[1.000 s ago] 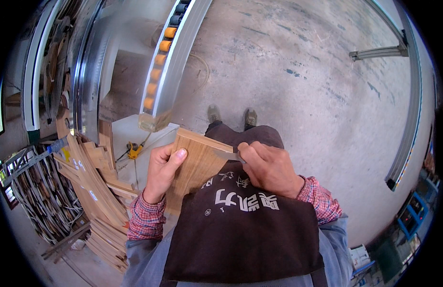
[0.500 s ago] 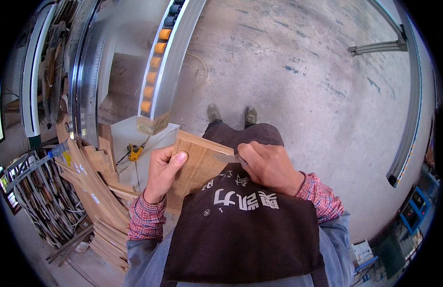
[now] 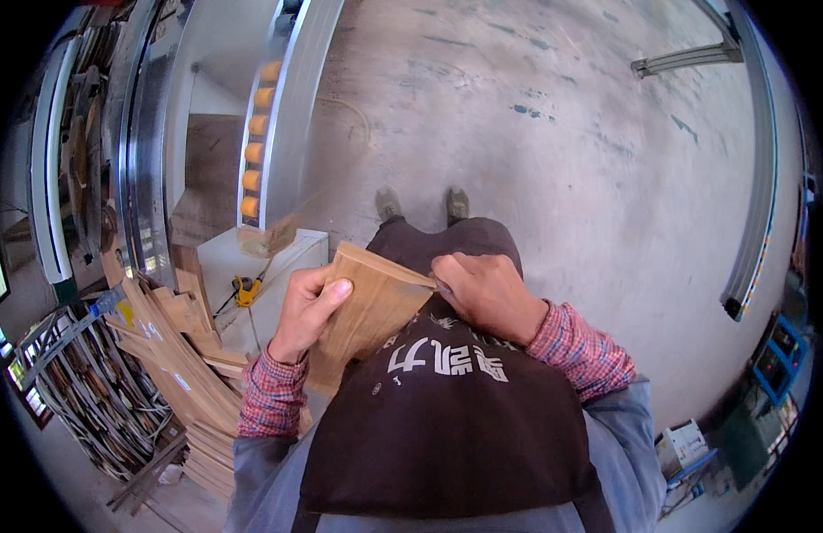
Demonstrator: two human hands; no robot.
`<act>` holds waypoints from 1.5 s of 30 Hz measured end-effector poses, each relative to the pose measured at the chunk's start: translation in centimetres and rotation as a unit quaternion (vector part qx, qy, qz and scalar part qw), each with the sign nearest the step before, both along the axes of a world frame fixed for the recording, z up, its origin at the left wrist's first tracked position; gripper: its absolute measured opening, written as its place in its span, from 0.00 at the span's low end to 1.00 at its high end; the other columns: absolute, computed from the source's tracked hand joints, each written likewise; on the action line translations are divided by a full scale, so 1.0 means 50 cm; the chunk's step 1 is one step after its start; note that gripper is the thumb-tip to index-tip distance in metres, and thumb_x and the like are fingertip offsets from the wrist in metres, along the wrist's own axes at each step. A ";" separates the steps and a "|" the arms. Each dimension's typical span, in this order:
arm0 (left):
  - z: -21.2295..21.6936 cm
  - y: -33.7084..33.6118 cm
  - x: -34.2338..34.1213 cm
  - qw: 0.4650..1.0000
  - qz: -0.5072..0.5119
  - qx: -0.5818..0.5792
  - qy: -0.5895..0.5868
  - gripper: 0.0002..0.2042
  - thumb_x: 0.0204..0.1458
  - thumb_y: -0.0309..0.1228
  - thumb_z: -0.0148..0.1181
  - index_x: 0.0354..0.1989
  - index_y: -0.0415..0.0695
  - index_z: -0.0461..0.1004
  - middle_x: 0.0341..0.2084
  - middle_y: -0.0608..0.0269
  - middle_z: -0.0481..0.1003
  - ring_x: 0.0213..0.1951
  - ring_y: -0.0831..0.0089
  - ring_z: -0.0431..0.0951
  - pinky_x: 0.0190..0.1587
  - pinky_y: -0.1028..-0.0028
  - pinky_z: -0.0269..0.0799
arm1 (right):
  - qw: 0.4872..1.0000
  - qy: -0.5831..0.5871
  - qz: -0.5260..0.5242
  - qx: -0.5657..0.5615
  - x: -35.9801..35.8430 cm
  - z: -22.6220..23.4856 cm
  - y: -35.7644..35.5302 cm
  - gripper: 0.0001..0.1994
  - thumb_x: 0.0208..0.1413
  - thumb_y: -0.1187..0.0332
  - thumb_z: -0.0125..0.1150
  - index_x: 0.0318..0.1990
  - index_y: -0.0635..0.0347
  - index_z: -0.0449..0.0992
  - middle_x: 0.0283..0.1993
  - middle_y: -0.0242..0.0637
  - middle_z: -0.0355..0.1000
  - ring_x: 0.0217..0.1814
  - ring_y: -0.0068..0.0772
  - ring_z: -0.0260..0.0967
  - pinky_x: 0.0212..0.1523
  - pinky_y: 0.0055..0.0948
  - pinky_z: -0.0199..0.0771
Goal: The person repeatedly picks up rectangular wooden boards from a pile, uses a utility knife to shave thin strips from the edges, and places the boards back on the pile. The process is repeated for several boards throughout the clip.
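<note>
My left hand [image 3: 310, 306] grips a flat light-brown wooden board [image 3: 363, 311] by its left side, thumb pressed on the broad face and the other fingers behind. The board is tilted in front of my dark apron, with its narrow top edge facing away from me. At the board's right corner, my right hand [image 3: 484, 296] is closed around a thin grey blade [image 3: 443, 287]. Most of the blade is hidden by my fingers, so its handle and full shape do not show. The blade lies against or very near the corner.
Left of me, a white box-like surface [image 3: 300, 252] carries a yellow-and-black tool [image 3: 245, 290]. Curved wooden strips [image 3: 176, 360] are stacked beside it. A metal rail with orange rollers [image 3: 255, 153] runs away ahead. Another long rail [image 3: 760, 195] stands at the right.
My right hand has shifted slightly up and left at the board's corner, and less of the blade shows. My left hand keeps its hold. The whole view has shifted a little.
</note>
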State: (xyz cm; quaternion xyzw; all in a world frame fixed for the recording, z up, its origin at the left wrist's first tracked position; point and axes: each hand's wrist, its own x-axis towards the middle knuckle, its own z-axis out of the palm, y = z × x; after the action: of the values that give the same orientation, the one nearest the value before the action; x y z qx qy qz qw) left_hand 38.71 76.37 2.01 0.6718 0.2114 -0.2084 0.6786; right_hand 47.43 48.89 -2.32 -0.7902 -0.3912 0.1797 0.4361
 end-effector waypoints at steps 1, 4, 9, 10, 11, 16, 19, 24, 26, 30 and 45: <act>-0.013 0.008 -0.003 1.000 -0.016 0.001 0.009 0.17 0.64 0.40 0.59 0.32 0.37 0.78 0.24 0.76 0.72 0.28 0.89 0.66 0.30 0.80 0.61 | 1.000 0.002 -0.001 -0.004 -0.002 -0.008 -0.003 0.09 0.56 0.70 0.63 0.40 0.60 0.69 0.28 0.42 0.70 0.30 0.48 0.74 0.29 0.42 0.73; -0.032 0.002 0.000 1.000 -0.017 -0.015 0.020 0.17 0.64 0.41 0.59 0.27 0.40 0.74 0.22 0.78 0.69 0.26 0.90 0.63 0.28 0.80 0.57 | 1.000 0.007 0.001 0.023 0.006 -0.024 -0.004 0.09 0.55 0.72 0.62 0.40 0.61 0.69 0.28 0.42 0.71 0.30 0.48 0.74 0.29 0.42 0.73; -0.062 -0.012 0.014 0.998 -0.044 -0.042 0.032 0.18 0.63 0.42 0.59 0.26 0.40 0.74 0.22 0.78 0.69 0.27 0.89 0.64 0.28 0.80 0.59 | 0.999 -0.010 -0.005 0.034 0.018 -0.065 0.004 0.05 0.57 0.70 0.58 0.36 0.58 0.68 0.28 0.40 0.73 0.29 0.47 0.76 0.27 0.43 0.73; -0.067 -0.015 0.018 0.997 -0.047 -0.049 0.034 0.18 0.64 0.42 0.59 0.27 0.40 0.74 0.22 0.78 0.69 0.27 0.89 0.65 0.29 0.80 0.60 | 0.999 -0.009 -0.011 0.036 0.015 -0.071 0.004 0.05 0.57 0.70 0.58 0.36 0.58 0.68 0.28 0.40 0.73 0.29 0.47 0.76 0.27 0.43 0.73; -0.072 -0.017 0.023 0.996 -0.050 -0.057 0.035 0.18 0.64 0.42 0.59 0.27 0.40 0.74 0.23 0.78 0.69 0.27 0.88 0.65 0.29 0.79 0.61 | 0.999 -0.008 -0.017 0.037 0.013 -0.075 0.005 0.05 0.57 0.70 0.58 0.36 0.58 0.68 0.27 0.40 0.73 0.29 0.46 0.76 0.27 0.43 0.73; -0.081 -0.034 0.050 0.993 -0.063 -0.093 0.045 0.19 0.65 0.43 0.57 0.36 0.34 0.79 0.29 0.71 0.77 0.33 0.85 0.74 0.35 0.78 0.70 | 0.999 -0.032 -0.025 0.011 0.013 -0.074 -0.005 0.05 0.57 0.69 0.59 0.36 0.58 0.69 0.27 0.39 0.72 0.28 0.44 0.75 0.27 0.41 0.74; -0.092 -0.033 0.065 0.990 -0.089 -0.102 0.032 0.21 0.65 0.43 0.56 0.43 0.31 0.79 0.33 0.67 0.80 0.36 0.82 0.77 0.38 0.77 0.73 | 0.998 -0.038 -0.041 0.013 0.009 -0.067 -0.013 0.06 0.57 0.69 0.59 0.35 0.57 0.69 0.26 0.38 0.71 0.27 0.43 0.74 0.26 0.41 0.73; -0.104 -0.033 0.071 0.994 -0.088 -0.059 0.000 0.22 0.65 0.44 0.57 0.45 0.30 0.79 0.33 0.65 0.80 0.35 0.82 0.76 0.38 0.77 0.72 | 0.998 -0.029 -0.051 0.016 -0.014 -0.066 -0.022 0.06 0.57 0.68 0.60 0.35 0.57 0.69 0.25 0.38 0.70 0.26 0.43 0.73 0.25 0.40 0.73; -0.111 -0.039 0.062 0.998 -0.060 -0.018 -0.022 0.21 0.64 0.43 0.57 0.42 0.31 0.79 0.30 0.65 0.80 0.33 0.82 0.74 0.36 0.76 0.71 | 0.999 -0.010 -0.045 0.002 -0.013 -0.062 -0.017 0.08 0.57 0.68 0.61 0.40 0.58 0.70 0.28 0.41 0.71 0.29 0.46 0.74 0.28 0.41 0.73; -0.135 -0.061 0.043 0.972 -0.072 0.197 -0.103 0.19 0.66 0.40 0.52 0.30 0.33 0.71 0.19 0.53 0.67 0.23 0.72 0.66 0.28 0.67 0.64 | 0.999 0.019 -0.029 -0.028 -0.009 -0.068 -0.011 0.10 0.58 0.68 0.61 0.42 0.60 0.69 0.30 0.43 0.71 0.30 0.48 0.74 0.29 0.42 0.73; -0.118 -0.133 0.040 0.954 -0.194 0.158 -0.167 0.20 0.67 0.37 0.46 0.25 0.35 0.65 0.19 0.43 0.58 0.20 0.46 0.61 0.27 0.59 0.62 | 0.989 0.035 -0.031 -0.138 0.023 -0.254 0.029 0.09 0.60 0.65 0.57 0.39 0.63 0.69 0.27 0.51 0.75 0.28 0.59 0.75 0.30 0.52 0.75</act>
State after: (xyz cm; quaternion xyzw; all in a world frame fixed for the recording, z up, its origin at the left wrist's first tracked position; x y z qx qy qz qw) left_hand 40.70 69.72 -3.86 0.8239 -0.0091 -0.1851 0.5356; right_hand 48.58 50.34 -15.04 -0.8476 -0.3228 0.2462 0.3418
